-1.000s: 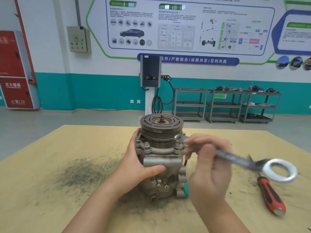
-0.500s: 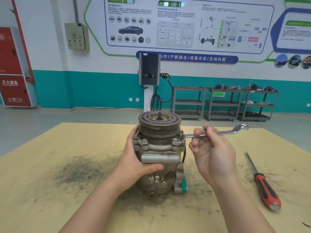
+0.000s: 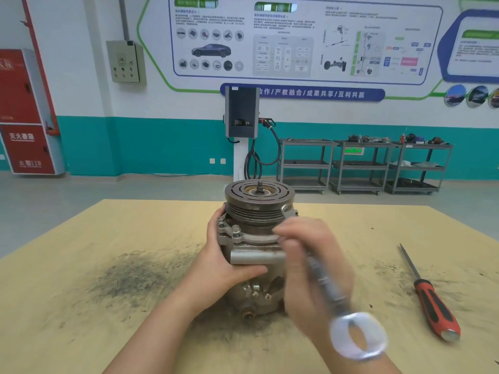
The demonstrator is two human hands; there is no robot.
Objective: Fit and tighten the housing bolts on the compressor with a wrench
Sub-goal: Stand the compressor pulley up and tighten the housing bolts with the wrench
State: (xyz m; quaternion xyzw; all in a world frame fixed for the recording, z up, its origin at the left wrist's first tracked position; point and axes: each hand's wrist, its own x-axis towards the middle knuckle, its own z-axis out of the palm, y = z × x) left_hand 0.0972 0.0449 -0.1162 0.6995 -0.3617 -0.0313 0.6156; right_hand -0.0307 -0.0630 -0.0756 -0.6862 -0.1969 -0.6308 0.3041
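Note:
The grey metal compressor (image 3: 256, 255) stands upright in the middle of the wooden table (image 3: 108, 306), its dark grooved pulley on top. My left hand (image 3: 224, 263) grips its housing from the left, thumb across the front. Two housing bolts (image 3: 235, 230) stick up from the flange on the left side. My right hand (image 3: 310, 265) holds a silver wrench (image 3: 324, 282). One end of the wrench sits on a bolt at the flange's right side under the pulley. Its blurred ring end (image 3: 357, 336) points toward me.
A screwdriver with a red and black handle (image 3: 434, 309) lies on the table to the right. Dark metal dust stains the table on the left (image 3: 129, 279). Behind the table are an open floor, grey shelving carts (image 3: 364, 166) and a charging post (image 3: 241, 114).
My right hand has swung the wrench handle around the bolt, from pointing right and away to pointing toward me. The left hand has stayed on the housing.

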